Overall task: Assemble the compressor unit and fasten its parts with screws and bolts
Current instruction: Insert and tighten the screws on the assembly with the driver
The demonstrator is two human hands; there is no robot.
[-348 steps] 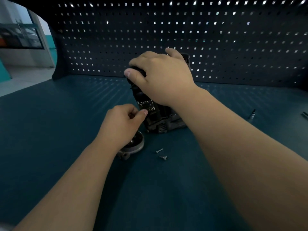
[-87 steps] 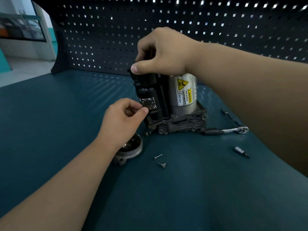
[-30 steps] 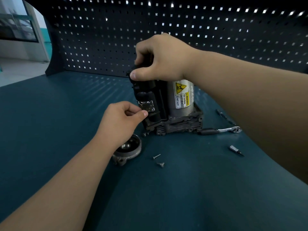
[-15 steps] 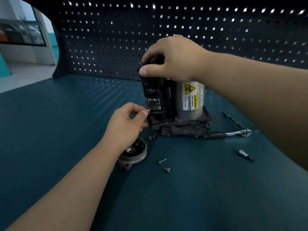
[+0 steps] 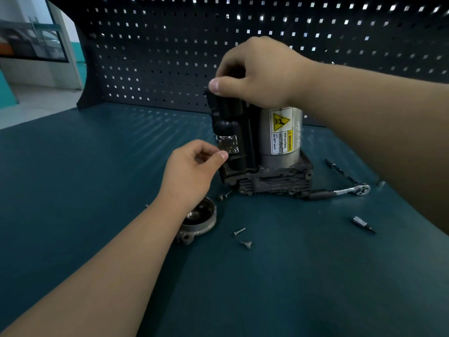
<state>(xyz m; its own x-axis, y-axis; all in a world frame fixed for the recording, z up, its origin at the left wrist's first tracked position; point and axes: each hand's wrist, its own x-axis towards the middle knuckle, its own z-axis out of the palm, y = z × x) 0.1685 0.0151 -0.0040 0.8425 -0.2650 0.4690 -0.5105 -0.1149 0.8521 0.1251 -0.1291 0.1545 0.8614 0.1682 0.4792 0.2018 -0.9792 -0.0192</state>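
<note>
Teal bench (image 5: 73,181); compressor unit (image 5: 264,152) stands upright mid-bench, before the pegboard (image 5: 158,57). Right hand (image 5: 262,74) grips its black top from above, thumb on the left edge. Left hand (image 5: 192,171) curled, thumb tip against the unit's labelled side; whether it pinches anything, cannot tell. Round metal cover (image 5: 202,221) lies under the left wrist, two screws (image 5: 239,231) near it. Ratchet (image 5: 342,190) lies at the unit's base, right side.

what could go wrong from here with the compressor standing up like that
The compressor unit stands on end, with only the right hand gripping its top; if that grip lets go it may tip. Loose screws lie on the table near the left hand's forearm, so a sweep could scatter them. The ratchet lies by the unit's base and could be knocked if the unit shifts.
</note>
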